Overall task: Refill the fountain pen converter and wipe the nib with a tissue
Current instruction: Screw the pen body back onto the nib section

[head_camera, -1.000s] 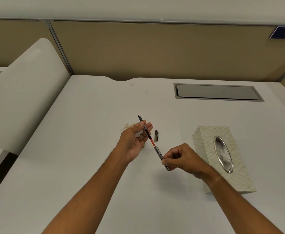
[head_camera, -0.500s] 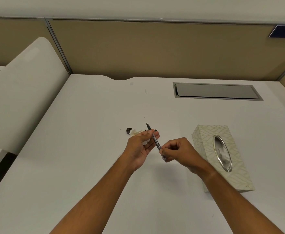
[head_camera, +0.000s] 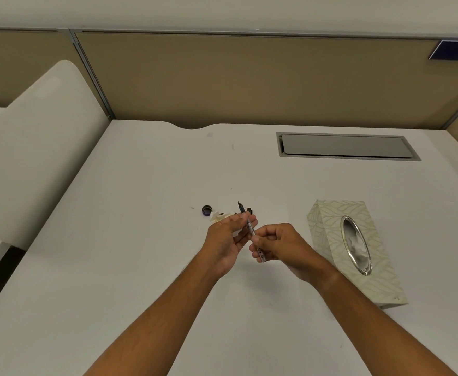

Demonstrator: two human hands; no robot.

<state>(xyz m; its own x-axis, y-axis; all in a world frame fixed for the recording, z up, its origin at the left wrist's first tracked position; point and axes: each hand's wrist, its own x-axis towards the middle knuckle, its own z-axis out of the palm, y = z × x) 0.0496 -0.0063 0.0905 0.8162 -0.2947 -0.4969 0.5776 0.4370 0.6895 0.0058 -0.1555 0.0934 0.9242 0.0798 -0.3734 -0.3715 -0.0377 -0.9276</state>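
Your two hands meet above the middle of the white desk (head_camera: 141,240), seen from the head camera looking down. Your right hand (head_camera: 284,245) has its fingers curled around the lower end of the fountain pen (head_camera: 250,229), pinching it so that the pen slants up and away from you, toward the left. Your left hand (head_camera: 227,237) sits just beside it with the palm turned toward the pen, thumb and fingers fairly straight, their tips closing lightly on the pen's upper part; whether they truly pinch it is hard to tell. The dark nib (head_camera: 240,207) sticks out beyond your left fingertips, pointing at the far side of the desk. Just past your left hand, a crumpled tissue (head_camera: 218,217) lies on the desk, partly hidden by your fingers. Beside it to the left lies a small round dark cap (head_camera: 207,210). A small dark piece (head_camera: 249,211) lies just right of the nib. Well off to your right, a patterned tissue box (head_camera: 330,229) lies flat, its oval opening facing up. Farther back, a grey cable hatch (head_camera: 344,146) is set into the desk.
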